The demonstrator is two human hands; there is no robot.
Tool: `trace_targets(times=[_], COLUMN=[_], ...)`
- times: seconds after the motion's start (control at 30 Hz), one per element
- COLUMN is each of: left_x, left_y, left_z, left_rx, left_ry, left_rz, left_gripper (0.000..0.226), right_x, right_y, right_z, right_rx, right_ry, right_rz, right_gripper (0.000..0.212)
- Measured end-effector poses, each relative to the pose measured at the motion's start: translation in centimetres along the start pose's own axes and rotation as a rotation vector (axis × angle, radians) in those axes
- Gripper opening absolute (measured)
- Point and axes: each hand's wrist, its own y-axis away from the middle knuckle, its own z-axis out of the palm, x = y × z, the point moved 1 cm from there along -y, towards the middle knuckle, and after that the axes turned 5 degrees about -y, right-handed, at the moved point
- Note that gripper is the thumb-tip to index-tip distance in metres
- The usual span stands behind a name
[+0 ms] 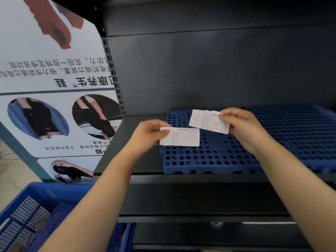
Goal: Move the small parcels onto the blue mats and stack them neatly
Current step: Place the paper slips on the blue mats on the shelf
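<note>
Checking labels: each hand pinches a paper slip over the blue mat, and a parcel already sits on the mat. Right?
Not quite. Left hand and right hand each pinch a paper slip over the blue mat, but the head view shows no parcel on it.

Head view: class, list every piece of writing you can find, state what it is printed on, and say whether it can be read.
Poster: printed Chinese text, hanging upside down; one large heading character reads "鞋"; the smaller lines are too blurred to quote.
Slip in the left hand: rows of fine print, too small to read.
Slip in the right hand: fine print, too small to read.
</note>
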Motion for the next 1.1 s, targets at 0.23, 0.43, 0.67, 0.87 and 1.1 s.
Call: trace_targets(times=[0.23,0.43,0.67,0.87,1.1], left_x=[2.7,3.6,2.7,2.3,2.3], left_y=[1.7,1.9,1.5,1.3,1.1], left_z=[6.8,10.2,11.5,11.7,11.3], left_rx=[0.064,0.084,0.082,0.031,-0.057], left_ry=[-0.039,-0.2,-0.436,-0.52,-0.608], left_rz=[-0.042,-0.059,-0.026,-0.018,0.044], left_gripper=[0.016,0.01,0.012,0.009,0.013], right_x=[-0.3,-0.3,0.4,0.9,1.1], right_y=[2.5,3.5,4.0,3.8,4.0], right_z=[-7.3,-10.5,-11.4,-11.2,-10.6], right_rx=[0.033,0.03,0.034,0.054,0.058], right_ry=[0.014,-0.001,0.04,0.091,0.147], right_rz=[0.045,0.06,0.096,0.107,0.09], right_gripper=[0.013,0.012,0.01,0.012,0.012])
